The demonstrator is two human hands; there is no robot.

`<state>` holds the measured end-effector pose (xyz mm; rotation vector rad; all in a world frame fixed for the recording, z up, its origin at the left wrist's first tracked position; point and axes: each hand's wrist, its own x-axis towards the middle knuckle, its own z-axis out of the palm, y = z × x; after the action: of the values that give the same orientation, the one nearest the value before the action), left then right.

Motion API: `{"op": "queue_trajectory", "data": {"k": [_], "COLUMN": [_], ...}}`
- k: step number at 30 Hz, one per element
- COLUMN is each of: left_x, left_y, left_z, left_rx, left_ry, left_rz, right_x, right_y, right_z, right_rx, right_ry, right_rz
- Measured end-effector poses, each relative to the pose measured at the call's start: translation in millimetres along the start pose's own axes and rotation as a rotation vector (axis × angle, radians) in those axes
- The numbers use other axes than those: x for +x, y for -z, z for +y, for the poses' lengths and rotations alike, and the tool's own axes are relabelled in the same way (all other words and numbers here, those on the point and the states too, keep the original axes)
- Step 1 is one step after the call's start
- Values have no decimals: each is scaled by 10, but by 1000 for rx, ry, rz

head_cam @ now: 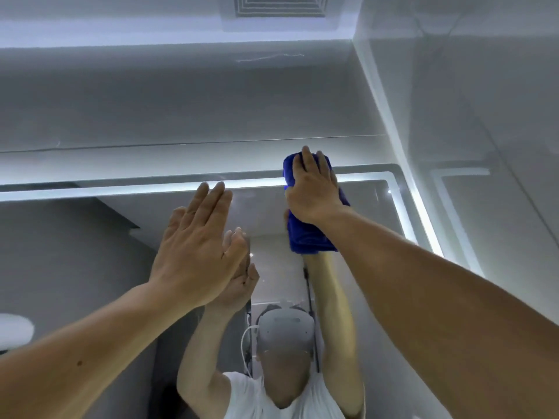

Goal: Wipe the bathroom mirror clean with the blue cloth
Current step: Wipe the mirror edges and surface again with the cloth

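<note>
Two bare arms reach up to a wall mirror (pixel 375 219) with a lit strip round its border, seen from below.

Toward the middle of the mirror's top edge is the left grip (pixel 196 252), a bare hand. Its fingers are straight and close together, holding nothing. The hand is at the glass and meets its own reflection, probably bracing the person, though how firmly it bears on the glass cannot be told.

Further right, near the mirror's top right corner, the right grip (pixel 311 195) is clamped on the blue cloth (pixel 305 237). The cloth is folded into a thick pad. Fingers lie across it and their tips hook over its upper end, pressing it flat to the glass. The pad straddles the lit top edge, its upper end just over the frame and its lower end hanging below the wrist.

Low in the mirror is the person's reflection (pixel 286 331) (a headset is strapped on). A ceiling vent (pixel 279 6) sits above.

The step in hand looks like wiping the top band of the glass. The next move likely calls for steady pressure while drawing the pad along that edge or down from the corner, keeping the fold from slipping loose.
</note>
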<state>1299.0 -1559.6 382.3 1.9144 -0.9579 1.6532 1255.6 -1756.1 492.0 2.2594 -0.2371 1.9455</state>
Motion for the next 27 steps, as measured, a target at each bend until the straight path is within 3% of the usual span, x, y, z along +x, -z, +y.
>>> {"op": "queue_trajectory", "data": {"k": [4,13,15,18,21,23,27], "left_x": [32,-271,-313,-364,-425,-478,-555], "left_y": [-6,-108,-94,-97,-147,-195,-299], "left_z": [-69,123,111,95,89,85,133], "left_rx": [-13,-85,-73,-55,-67,-65,-86], "left_ry": [-2,10,15,-3,6,12,27], "left_rz": [39,12,1,-20,-16,-12,-4], "right_x": [-438,-1566,-1377,-843,-552,-640,-1164], "right_y": [-247,-143,-43,78,2,-105,-222], "right_z": [-285,264,464,510,305,171,91], "right_rx": [48,-124,-189,-124,-30,-4,35], "right_ry": [230,802,687,270,53,26,166], "right_rz": [34,-252,-197,-79,-31,4,1]}}
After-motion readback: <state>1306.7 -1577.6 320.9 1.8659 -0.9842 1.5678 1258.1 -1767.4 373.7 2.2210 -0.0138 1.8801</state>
